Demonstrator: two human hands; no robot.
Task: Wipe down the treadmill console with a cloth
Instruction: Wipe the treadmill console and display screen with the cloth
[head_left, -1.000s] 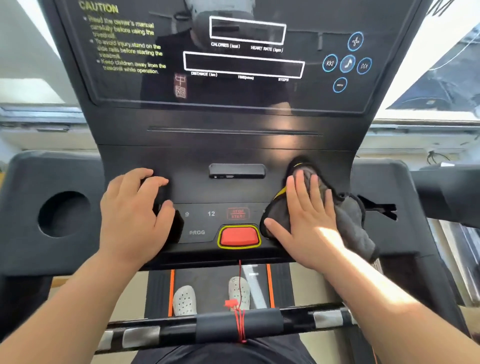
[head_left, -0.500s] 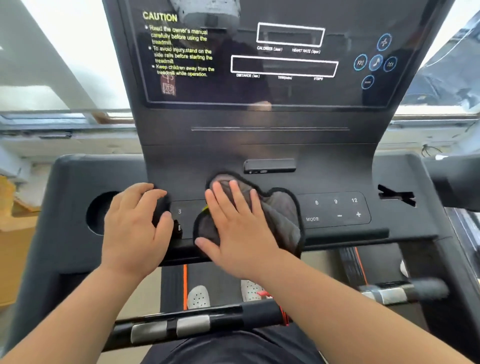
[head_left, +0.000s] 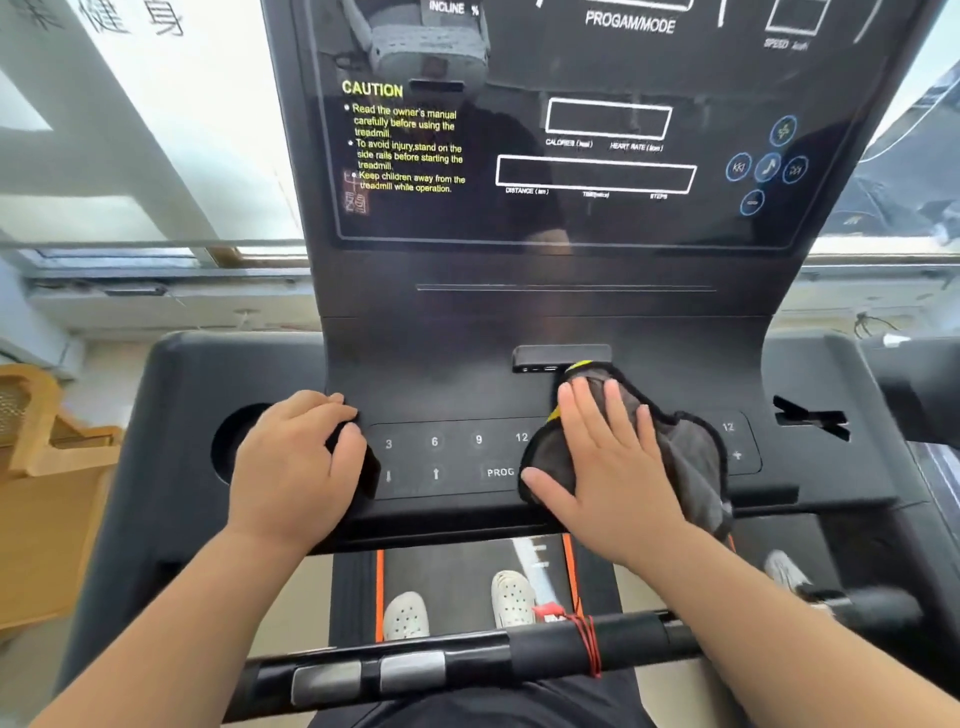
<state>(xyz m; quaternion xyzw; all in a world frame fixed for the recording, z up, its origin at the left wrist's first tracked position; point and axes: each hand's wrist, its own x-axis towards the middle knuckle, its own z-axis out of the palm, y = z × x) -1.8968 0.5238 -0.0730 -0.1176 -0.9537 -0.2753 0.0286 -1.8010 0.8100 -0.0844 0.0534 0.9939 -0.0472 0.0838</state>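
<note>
The treadmill console (head_left: 519, 312) fills the view, rigid and glossy black. On its key panel (head_left: 457, 457) lies the grey cloth (head_left: 691, 457), soft, light and floppy, likely to bunch under a sideways push, so a flat palm over its middle looks the best hold. The right hand (head_left: 608, 467) gives it just that: fingers straight and spread, pressing down just below the port bar (head_left: 540, 358). The left hand (head_left: 291, 467) curls round a dark grip (head_left: 358, 457) at the panel's left end. Half a second back the cloth sat right beside that left hand, hiding most of the left keys — now it's right of centre, and 3, 6, 9, 12 and PROG show bare.
</note>
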